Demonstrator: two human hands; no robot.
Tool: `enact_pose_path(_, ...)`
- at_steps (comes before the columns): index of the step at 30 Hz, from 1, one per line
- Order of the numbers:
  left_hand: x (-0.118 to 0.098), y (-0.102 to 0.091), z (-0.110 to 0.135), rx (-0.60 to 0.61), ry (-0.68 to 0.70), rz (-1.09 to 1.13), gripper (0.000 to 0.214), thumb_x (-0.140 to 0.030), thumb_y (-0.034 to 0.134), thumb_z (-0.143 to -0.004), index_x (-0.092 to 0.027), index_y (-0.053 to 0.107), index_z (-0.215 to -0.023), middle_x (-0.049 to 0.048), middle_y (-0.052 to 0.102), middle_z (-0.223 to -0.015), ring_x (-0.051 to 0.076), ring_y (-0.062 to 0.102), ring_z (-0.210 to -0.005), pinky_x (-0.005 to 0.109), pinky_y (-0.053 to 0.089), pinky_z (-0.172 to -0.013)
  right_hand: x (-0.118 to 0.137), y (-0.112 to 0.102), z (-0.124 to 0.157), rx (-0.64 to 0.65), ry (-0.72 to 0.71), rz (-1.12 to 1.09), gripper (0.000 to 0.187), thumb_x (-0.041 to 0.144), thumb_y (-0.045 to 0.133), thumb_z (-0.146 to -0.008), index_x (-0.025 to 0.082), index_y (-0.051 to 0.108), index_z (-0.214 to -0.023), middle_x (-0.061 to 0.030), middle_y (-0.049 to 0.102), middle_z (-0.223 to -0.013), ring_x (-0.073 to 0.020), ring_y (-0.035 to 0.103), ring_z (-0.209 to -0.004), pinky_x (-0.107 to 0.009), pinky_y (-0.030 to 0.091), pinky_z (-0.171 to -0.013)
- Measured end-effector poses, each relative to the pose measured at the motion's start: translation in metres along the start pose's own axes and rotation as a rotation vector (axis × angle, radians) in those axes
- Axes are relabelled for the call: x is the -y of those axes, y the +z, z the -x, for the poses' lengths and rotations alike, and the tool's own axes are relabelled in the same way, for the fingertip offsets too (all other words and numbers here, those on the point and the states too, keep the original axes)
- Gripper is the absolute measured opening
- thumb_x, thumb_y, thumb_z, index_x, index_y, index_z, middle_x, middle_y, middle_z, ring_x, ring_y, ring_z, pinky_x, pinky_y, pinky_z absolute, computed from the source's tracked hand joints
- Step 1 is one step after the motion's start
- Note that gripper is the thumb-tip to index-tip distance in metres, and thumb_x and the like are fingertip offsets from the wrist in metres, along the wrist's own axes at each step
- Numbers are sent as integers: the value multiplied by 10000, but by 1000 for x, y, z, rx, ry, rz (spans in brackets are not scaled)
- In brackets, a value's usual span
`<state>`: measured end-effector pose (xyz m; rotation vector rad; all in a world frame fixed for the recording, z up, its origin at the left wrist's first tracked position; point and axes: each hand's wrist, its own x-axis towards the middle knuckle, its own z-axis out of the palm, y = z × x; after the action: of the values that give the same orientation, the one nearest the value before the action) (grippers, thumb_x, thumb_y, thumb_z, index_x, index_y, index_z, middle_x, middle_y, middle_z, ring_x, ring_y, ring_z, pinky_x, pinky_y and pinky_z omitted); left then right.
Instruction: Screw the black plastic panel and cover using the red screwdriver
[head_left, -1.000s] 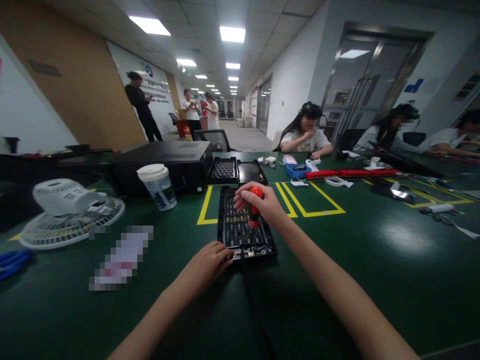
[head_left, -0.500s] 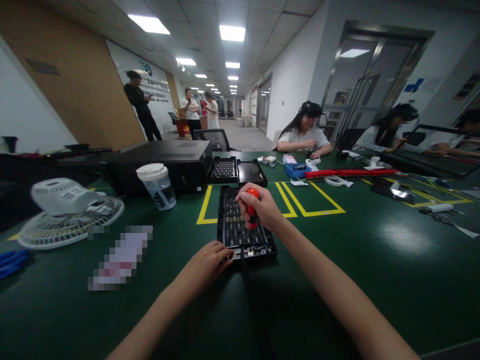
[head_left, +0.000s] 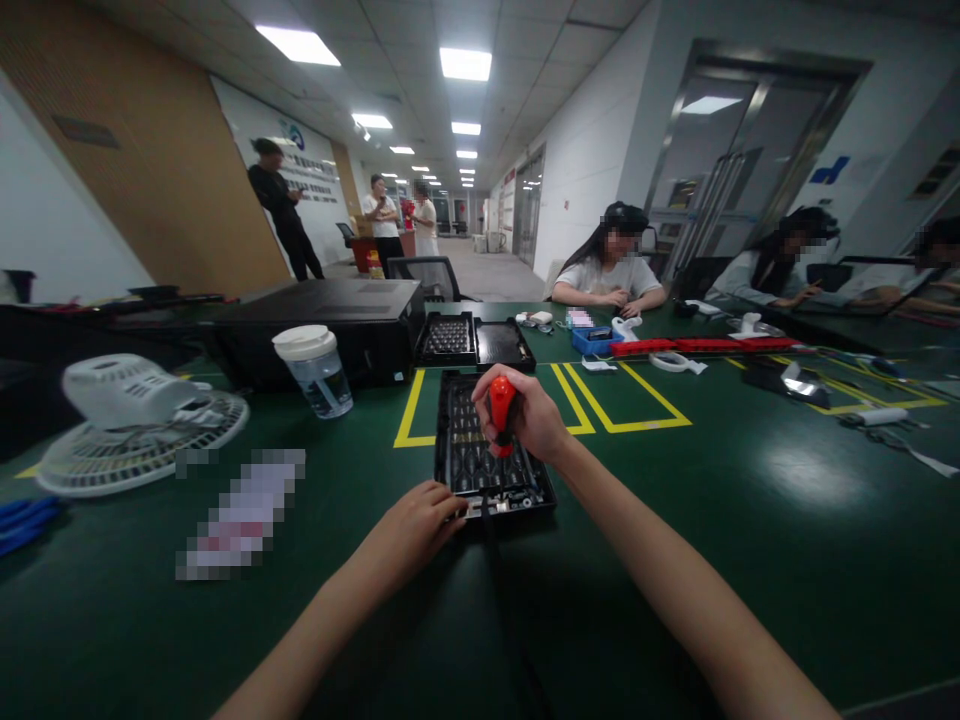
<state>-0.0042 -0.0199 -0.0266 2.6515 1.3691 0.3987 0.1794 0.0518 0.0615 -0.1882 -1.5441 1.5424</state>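
Note:
A black case (head_left: pixel 495 478) packed with rows of dark rounded pieces lies in front of me, with metal parts and a dark cable along its near edge. My right hand (head_left: pixel 531 415) is closed around the red and black handle of a screwdriver (head_left: pixel 502 405), held upright over the case. The screwdriver's shaft runs down toward the near edge; where its tip rests is hard to make out. My left hand (head_left: pixel 420 520) grips the near left corner of the case, fingertips at a metal strip and thumb hidden.
Beyond the case lie two black trays (head_left: pixel 448 340), a big black box (head_left: pixel 322 330) and a lidded cup (head_left: pixel 313 370). A white fan (head_left: pixel 142 425) lies at left. Yellow tape (head_left: pixel 652 428), a blue bin (head_left: pixel 592 340) and a red strip (head_left: pixel 697 346) are at right. People sit across the table.
My right hand has turned slightly, and the screwdriver's handle now tilts more toward me, showing more of its black part. The left hand and the case stay put.

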Motion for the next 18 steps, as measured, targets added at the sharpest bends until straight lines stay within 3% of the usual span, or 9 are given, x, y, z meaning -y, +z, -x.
enact_pose_path(18, 1, 2, -1, 3, 3, -23, 235, -260, 456, -880, -209, 610, -1050, 61, 617, -1006, 195, 534, -963, 352, 454, -853, 7, -8, -1, 58, 40, 9, 288, 335, 302, -873, 131, 505, -848, -14, 529, -611, -110, 506, -491, -221, 428, -438)
